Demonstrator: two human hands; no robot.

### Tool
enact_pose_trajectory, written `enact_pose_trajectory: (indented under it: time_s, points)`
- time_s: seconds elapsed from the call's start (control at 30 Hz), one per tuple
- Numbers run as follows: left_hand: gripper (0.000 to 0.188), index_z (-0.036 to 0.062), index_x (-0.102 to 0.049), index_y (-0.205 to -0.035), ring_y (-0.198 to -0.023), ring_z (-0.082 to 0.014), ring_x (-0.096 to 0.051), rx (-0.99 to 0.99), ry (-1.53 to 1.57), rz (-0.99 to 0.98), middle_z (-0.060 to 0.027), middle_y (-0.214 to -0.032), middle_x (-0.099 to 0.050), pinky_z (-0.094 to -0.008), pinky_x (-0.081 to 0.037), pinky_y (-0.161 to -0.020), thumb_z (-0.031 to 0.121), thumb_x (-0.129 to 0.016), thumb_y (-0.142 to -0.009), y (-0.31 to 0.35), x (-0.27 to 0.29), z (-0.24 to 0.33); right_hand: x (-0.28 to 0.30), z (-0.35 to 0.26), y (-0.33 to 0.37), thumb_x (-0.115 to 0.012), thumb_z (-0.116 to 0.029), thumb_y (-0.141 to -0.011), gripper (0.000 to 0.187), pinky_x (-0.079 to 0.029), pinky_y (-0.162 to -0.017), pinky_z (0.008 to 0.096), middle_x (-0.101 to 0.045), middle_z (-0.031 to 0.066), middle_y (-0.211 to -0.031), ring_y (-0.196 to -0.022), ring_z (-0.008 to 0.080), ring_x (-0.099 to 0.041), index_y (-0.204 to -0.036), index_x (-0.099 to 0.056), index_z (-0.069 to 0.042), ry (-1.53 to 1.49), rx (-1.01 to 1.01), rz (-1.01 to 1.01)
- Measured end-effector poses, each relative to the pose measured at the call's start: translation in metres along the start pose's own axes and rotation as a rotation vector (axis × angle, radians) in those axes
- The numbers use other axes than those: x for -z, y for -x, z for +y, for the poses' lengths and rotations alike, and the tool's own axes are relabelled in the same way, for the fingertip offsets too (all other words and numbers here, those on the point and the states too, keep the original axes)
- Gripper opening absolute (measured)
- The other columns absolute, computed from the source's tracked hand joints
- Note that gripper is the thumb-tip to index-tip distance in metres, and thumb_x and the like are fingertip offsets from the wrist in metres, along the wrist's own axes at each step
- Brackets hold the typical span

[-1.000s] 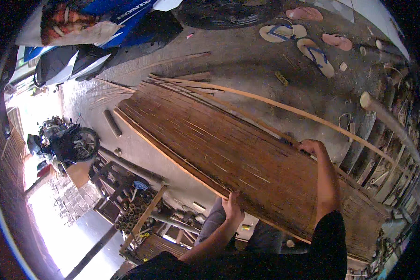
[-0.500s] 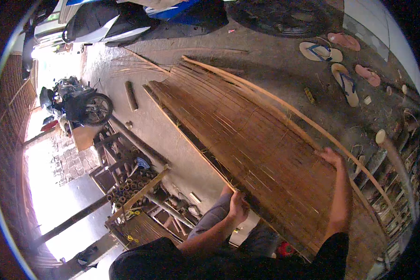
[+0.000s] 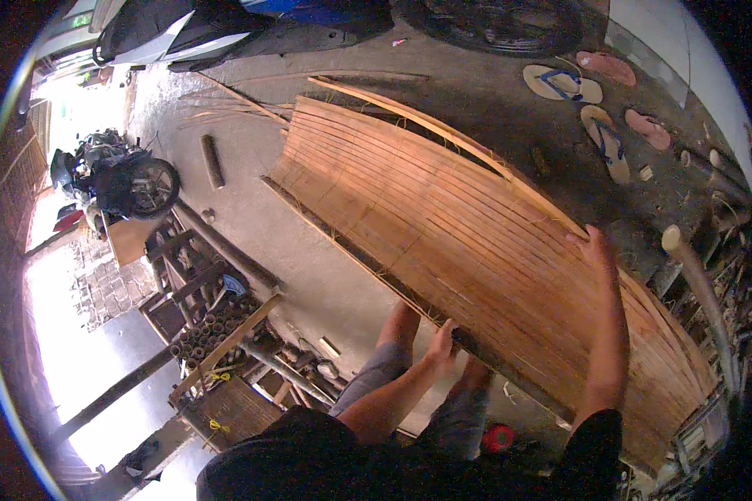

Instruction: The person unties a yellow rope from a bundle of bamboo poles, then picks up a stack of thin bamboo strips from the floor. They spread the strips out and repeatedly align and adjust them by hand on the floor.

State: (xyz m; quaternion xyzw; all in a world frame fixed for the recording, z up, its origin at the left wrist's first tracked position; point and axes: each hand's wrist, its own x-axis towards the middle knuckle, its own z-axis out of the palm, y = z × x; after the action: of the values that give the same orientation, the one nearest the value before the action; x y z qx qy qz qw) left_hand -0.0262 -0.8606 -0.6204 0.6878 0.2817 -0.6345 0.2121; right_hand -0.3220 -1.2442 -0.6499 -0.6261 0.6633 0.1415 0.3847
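A long panel of brown slats (image 3: 426,242), which look like split bamboo, stretches from the far middle down to the lower right and is tilted in front of me. Narrow strips run along both of its long edges, with frayed ties hanging from them. My left hand (image 3: 443,344) is closed round the near-left edge, above my knees. At the opposite edge my right hand (image 3: 593,250) grips the rim, its fingers partly behind the panel. A loose-looking light strip (image 3: 443,129) bows along that far edge, leaving a gap to the slats.
Flip-flops (image 3: 564,83) lie at the upper right beside cut poles (image 3: 698,284). Motorbikes stand at the top and at the left (image 3: 146,185). A short dark stick (image 3: 212,161) lies on the floor. Bundled tubes (image 3: 209,338) and a wooden rack are at the left. A red round object (image 3: 498,437) is near my feet.
The panel has tipped over in my hands, so its slatted face now shows broader and lighter. My right hand has risen with the far edge; my left hand has shifted slightly right.
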Motion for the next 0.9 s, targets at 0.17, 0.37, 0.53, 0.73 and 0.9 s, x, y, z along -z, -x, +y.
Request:
enact_pose_trajectory:
  time_s: [0.17,0.37,0.53,0.73,0.9]
  points:
    - [0.063,0.0042,-0.047,-0.134,-0.122,-0.03,-0.049,-0.117,0.132,0.083,-0.0162,-0.136,-0.05,-0.0505,-0.043,-0.096,0.045,-0.068,-0.091,-0.031,-0.001,-0.005,-0.018,0.004,0.001,-0.071,-0.065,-0.082,0.084,-0.044,-0.106,0.047,-0.063,0.0237,-0.132,-0.126,0.0406,-0.057,-0.136,-0.059,-0.002,-0.028,0.03,0.057]
    - [0.078,0.0012,-0.034,-0.144,-0.125,-0.0292,-0.049,-0.209,0.031,0.419,-0.0154,-0.14,-0.049,-0.046,-0.043,-0.1,0.039,-0.073,-0.087,0.013,-0.027,0.013,-0.012,-0.013,0.01,-0.068,-0.062,-0.086,0.071,-0.048,-0.1,0.0492,-0.065,0.0244,-0.125,-0.12,0.0398,-0.06,-0.132,-0.062,-0.008,-0.027,0.028,0.071]
    - [0.07,0.0055,-0.042,-0.14,-0.116,-0.0267,-0.055,-0.283,0.148,0.274,-0.0125,-0.132,-0.054,-0.0418,-0.048,-0.092,0.035,-0.074,-0.086,0.027,-0.006,0.004,-0.014,0.004,0.002,-0.065,-0.059,-0.09,0.062,-0.05,-0.094,0.0495,-0.066,0.0236,-0.118,-0.114,0.0376,-0.063,-0.129,-0.063,-0.011,0.163,0.104,0.35]
    - [0.032,0.0124,-0.06,-0.117,-0.088,-0.0208,-0.065,-0.116,0.265,0.029,-0.0021,-0.101,-0.067,-0.0371,-0.053,-0.074,0.023,-0.068,-0.088,0.054,0.024,0.017,-0.014,0.001,0.0,-0.064,-0.057,-0.092,0.065,-0.052,-0.092,0.0491,-0.068,0.0238,-0.119,-0.109,0.0401,-0.066,-0.131,-0.061,-0.005,0.137,0.051,0.177]
    - [0.021,0.0152,-0.065,-0.105,-0.088,-0.0195,-0.066,0.011,0.281,-0.03,0.0002,-0.096,-0.069,-0.0358,-0.053,-0.072,0.021,-0.07,-0.085,0.042,0.042,0.006,-0.023,0.015,-0.006,-0.062,-0.061,-0.092,0.07,-0.051,-0.096,0.0484,-0.067,0.0239,-0.123,-0.112,0.0403,-0.065,-0.133,-0.06,-0.004,0.048,0.083,0.157]
